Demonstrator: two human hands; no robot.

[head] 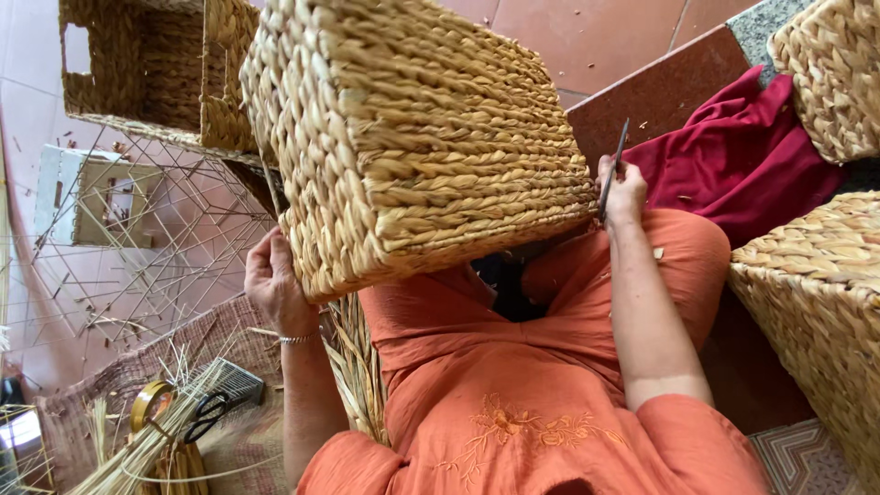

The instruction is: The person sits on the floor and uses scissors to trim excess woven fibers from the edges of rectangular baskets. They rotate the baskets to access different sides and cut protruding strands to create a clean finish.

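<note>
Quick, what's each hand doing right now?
Left hand: closed on the lower corner of the woven basket, steadying it.
Right hand: closed around scissors, blades pointing up beside the basket's edge.

We see a floor of reddish-brown tiles in soft daylight. A bare wire frame stands on it beside a pale wooden stool. A dark red cloth lies on a stone step. A woven mat covers the near floor.
</note>
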